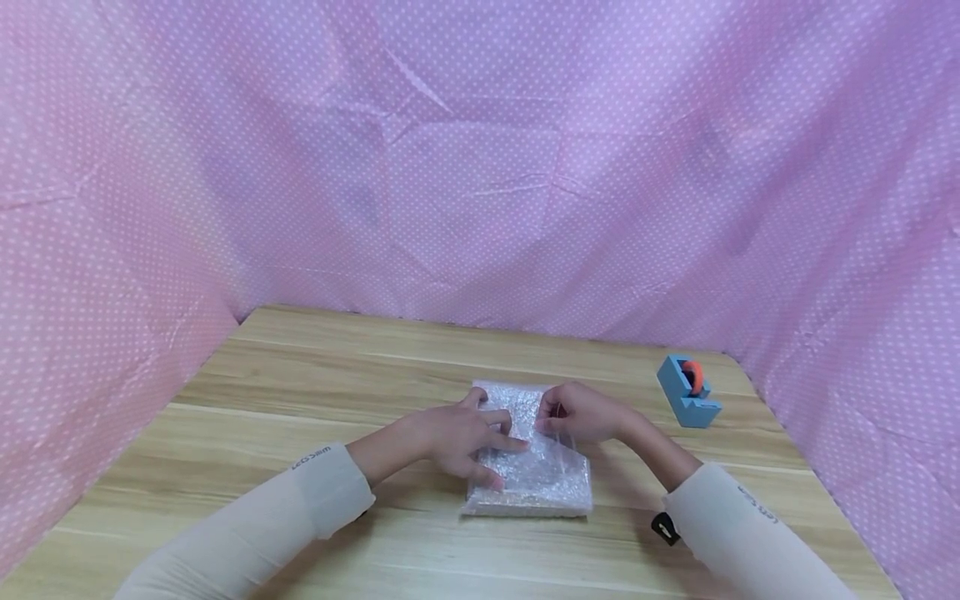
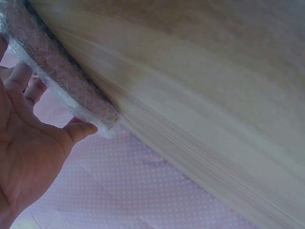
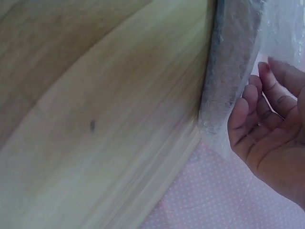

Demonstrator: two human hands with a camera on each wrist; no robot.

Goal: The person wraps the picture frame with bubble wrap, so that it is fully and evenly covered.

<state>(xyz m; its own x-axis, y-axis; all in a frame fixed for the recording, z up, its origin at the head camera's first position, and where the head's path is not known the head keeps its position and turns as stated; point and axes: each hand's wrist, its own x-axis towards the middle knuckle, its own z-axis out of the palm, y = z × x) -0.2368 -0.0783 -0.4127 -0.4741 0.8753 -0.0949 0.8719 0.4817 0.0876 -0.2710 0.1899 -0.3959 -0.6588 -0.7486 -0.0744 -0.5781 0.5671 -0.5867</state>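
A flat rectangular package in clear bubble wrap [image 1: 551,479] lies on the wooden table in front of me. My left hand [image 1: 468,437] rests on its left part with the fingers spread; in the left wrist view the thumb [image 2: 82,131] reaches along the package's side. My right hand [image 1: 585,412] is at the package's upper right, thumb and forefinger pinched together at the wrap. Seen from the right wrist, those fingertips [image 3: 264,69] meet beside the wrapped edge [image 3: 233,62], the other fingers curled. What the wrap encloses cannot be made out.
A blue tape dispenser [image 1: 686,400] with an orange core stands at the table's right rear. Pink polka-dot cloth [image 1: 480,167] hangs around the back and sides of the wooden table [image 1: 300,375]. A small black clip-like piece [image 1: 664,528] is by the right sleeve.
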